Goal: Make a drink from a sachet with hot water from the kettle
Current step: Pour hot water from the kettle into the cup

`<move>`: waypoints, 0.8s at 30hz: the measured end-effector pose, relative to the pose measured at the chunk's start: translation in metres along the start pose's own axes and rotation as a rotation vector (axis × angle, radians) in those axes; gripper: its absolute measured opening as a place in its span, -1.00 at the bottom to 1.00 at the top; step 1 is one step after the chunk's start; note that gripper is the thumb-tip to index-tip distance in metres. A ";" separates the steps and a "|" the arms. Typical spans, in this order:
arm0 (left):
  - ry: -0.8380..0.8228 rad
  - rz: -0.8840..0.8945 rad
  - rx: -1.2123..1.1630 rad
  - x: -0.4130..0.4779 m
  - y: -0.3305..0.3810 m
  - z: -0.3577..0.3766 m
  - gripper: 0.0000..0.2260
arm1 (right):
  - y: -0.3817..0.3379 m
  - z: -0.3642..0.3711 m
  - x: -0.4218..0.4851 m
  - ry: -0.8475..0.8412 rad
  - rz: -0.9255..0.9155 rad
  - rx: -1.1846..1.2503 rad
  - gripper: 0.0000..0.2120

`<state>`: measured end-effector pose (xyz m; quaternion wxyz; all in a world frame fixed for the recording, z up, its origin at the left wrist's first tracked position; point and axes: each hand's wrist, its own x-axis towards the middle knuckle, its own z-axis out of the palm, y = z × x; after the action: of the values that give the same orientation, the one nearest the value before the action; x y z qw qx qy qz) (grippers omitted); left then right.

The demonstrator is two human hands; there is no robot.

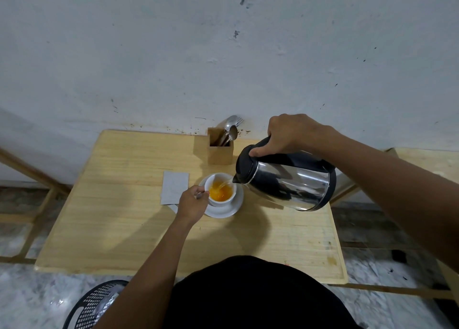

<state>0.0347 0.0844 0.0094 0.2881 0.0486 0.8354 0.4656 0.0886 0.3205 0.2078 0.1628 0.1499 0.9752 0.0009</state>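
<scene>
Head view: a steel kettle (pixel 285 179) is held tilted by the right hand (pixel 290 134), which is closed around its black handle, and a thin stream is poured from the spout into a white cup (pixel 218 189) (orange liquid inside). The cup is set on a saucer (pixel 236 205) on the wooden tabletop (pixel 124 216). Its handle is gripped by the left hand (pixel 193 202). A grey sachet (pixel 173 188) is seen just beside the saucer.

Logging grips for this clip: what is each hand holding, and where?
Right hand grips the kettle by its black handle; left hand holds the cup at its side.
</scene>
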 end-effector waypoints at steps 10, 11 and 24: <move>-0.001 0.003 -0.007 0.001 0.000 0.000 -0.93 | 0.000 -0.003 -0.006 0.010 -0.004 0.014 -0.35; 0.001 0.001 -0.007 0.001 0.000 0.000 -0.92 | 0.000 -0.003 -0.007 0.012 -0.007 0.015 -0.35; -0.003 -0.008 0.014 0.002 -0.001 0.001 -0.84 | 0.001 0.003 -0.005 0.017 -0.012 0.012 -0.36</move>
<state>0.0337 0.0852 0.0079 0.2908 0.0479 0.8385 0.4583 0.0948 0.3199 0.2067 0.1538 0.1451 0.9774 -0.0049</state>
